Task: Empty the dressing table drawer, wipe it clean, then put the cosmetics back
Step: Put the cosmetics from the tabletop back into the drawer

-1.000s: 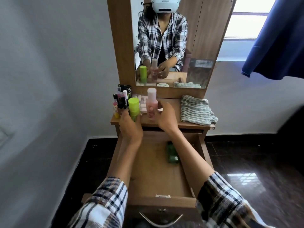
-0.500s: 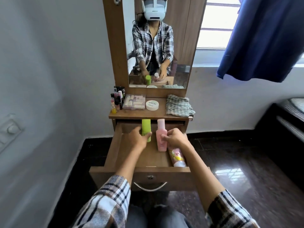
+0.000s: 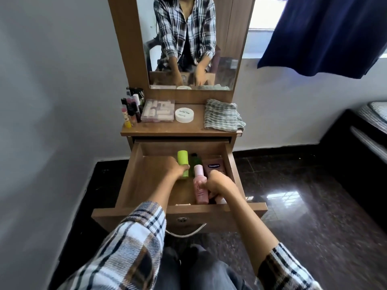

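The wooden drawer (image 3: 134, 174) is pulled open below the dressing table top (image 3: 180, 128). My left hand (image 3: 174, 168) grips a lime green bottle (image 3: 182, 159) low inside the drawer, near its middle. My right hand (image 3: 218, 184) holds a pink bottle (image 3: 199, 185) beside it, on the drawer's right side. A dark green bottle (image 3: 195, 159) and a brown Vaseline bottle (image 3: 214, 167) lie further back in the drawer. Another bottle is mostly hidden under my right hand.
On the table top stand several lipsticks and small tubes (image 3: 130, 110), a clear plastic case (image 3: 158, 110), a white round jar (image 3: 184, 115) and a folded checked cloth (image 3: 223, 115). A mirror (image 3: 192, 42) rises behind. A blue curtain (image 3: 326, 32) hangs at the right, a bed (image 3: 368, 130) beyond.
Both hands carried the green and pink bottles from the table top down into the drawer. My view has tilted downward and the bottles now sit lower in the drawer.
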